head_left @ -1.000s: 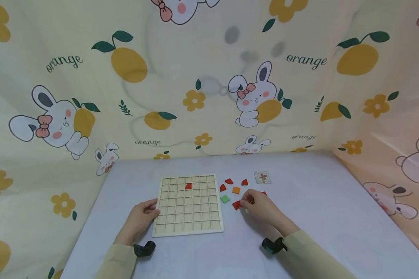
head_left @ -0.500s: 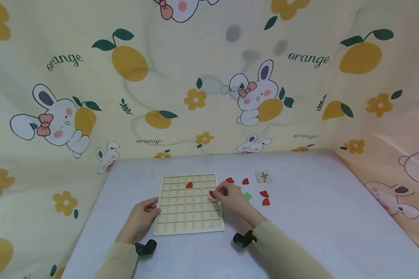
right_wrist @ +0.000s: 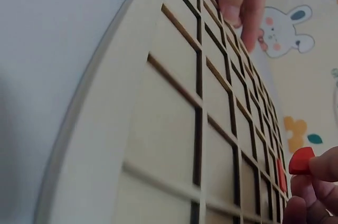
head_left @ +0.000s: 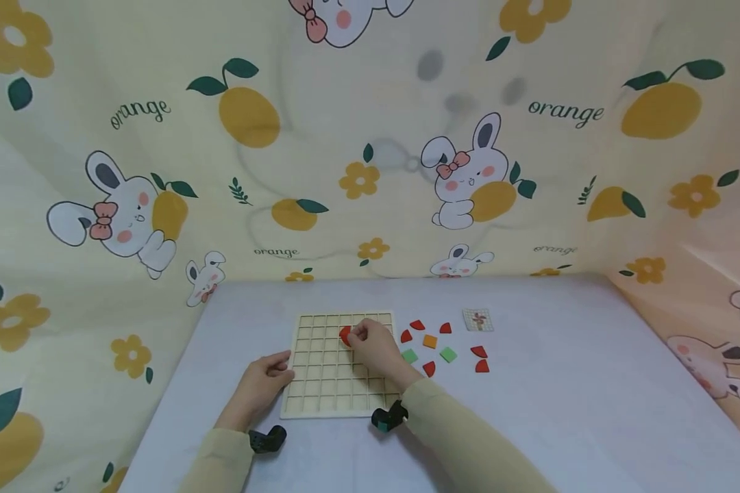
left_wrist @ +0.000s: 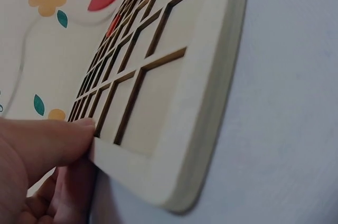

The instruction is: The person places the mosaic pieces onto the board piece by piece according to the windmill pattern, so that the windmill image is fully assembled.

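Note:
A pale wooden grid board [head_left: 311, 373] lies on the table. My left hand [head_left: 264, 381] holds its left edge, thumb on the rim and fingers at the side. My right hand [head_left: 375, 348] is over the upper part of the board, pinching a red quarter-circle tile [right_wrist: 301, 161] between thumb and fingers. Another red tile [right_wrist: 281, 175] sits in a cell of the board, right by the held one. In the left wrist view the held tile shows above the board's surface.
Right of the board lie several loose red quarter-circle tiles [head_left: 429, 369], an orange square tile [head_left: 429, 341] and two green square tiles [head_left: 448, 355]. A small card with a gridded pinwheel picture [head_left: 478, 320] lies behind them. A patterned curtain [head_left: 345, 226] surrounds the table.
My right hand has picked up a red tile from the loose pieces and carried it left over the board, to beside the seated red tile. My left hand stays at the board's edge.

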The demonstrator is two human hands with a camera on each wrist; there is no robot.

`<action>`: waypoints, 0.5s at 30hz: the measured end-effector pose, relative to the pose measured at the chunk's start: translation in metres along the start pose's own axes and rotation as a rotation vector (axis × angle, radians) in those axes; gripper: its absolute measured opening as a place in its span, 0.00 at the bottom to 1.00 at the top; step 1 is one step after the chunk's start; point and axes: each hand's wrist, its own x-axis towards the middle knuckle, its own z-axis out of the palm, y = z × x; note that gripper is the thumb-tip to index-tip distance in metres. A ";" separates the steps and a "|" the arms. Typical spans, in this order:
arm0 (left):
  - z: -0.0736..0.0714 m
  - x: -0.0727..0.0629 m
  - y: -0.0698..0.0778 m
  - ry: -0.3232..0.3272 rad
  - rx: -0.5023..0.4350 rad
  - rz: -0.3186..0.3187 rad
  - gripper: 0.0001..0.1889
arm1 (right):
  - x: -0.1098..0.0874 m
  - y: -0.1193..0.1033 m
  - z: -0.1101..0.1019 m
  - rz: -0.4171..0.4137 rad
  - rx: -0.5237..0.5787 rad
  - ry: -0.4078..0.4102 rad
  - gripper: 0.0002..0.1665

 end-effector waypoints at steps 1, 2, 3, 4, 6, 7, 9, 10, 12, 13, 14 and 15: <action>0.000 0.000 0.000 0.001 -0.004 0.001 0.26 | 0.001 0.000 0.003 -0.008 -0.013 0.002 0.06; 0.001 0.000 -0.001 0.001 -0.004 0.002 0.26 | 0.002 0.000 0.005 -0.010 -0.024 0.004 0.06; 0.001 0.000 -0.001 0.001 -0.004 0.003 0.26 | 0.003 0.000 0.007 -0.015 -0.043 0.011 0.06; 0.002 -0.001 -0.001 0.002 -0.003 0.004 0.26 | 0.003 -0.001 0.009 -0.014 -0.060 0.017 0.06; 0.002 -0.001 -0.001 0.005 0.004 0.008 0.26 | 0.003 -0.002 0.011 -0.018 -0.091 0.032 0.06; 0.002 -0.001 -0.001 0.006 0.010 0.013 0.26 | 0.003 -0.003 0.012 -0.018 -0.099 0.035 0.06; 0.001 0.000 -0.002 0.009 0.019 0.015 0.26 | 0.002 -0.005 0.012 -0.020 -0.124 0.044 0.06; 0.001 0.000 -0.002 0.009 0.019 0.016 0.26 | 0.002 -0.006 0.013 -0.020 -0.133 0.047 0.06; 0.000 0.001 -0.002 0.011 0.016 0.016 0.26 | 0.001 -0.007 0.012 -0.024 -0.148 0.052 0.06; 0.000 0.002 -0.003 0.010 0.015 0.015 0.26 | 0.001 -0.008 0.012 -0.023 -0.155 0.054 0.06; 0.000 0.002 -0.003 0.010 0.014 0.015 0.26 | 0.001 -0.008 0.012 -0.021 -0.165 0.055 0.06; 0.001 0.003 -0.003 0.009 0.011 0.014 0.26 | 0.001 -0.008 0.012 -0.023 -0.168 0.057 0.05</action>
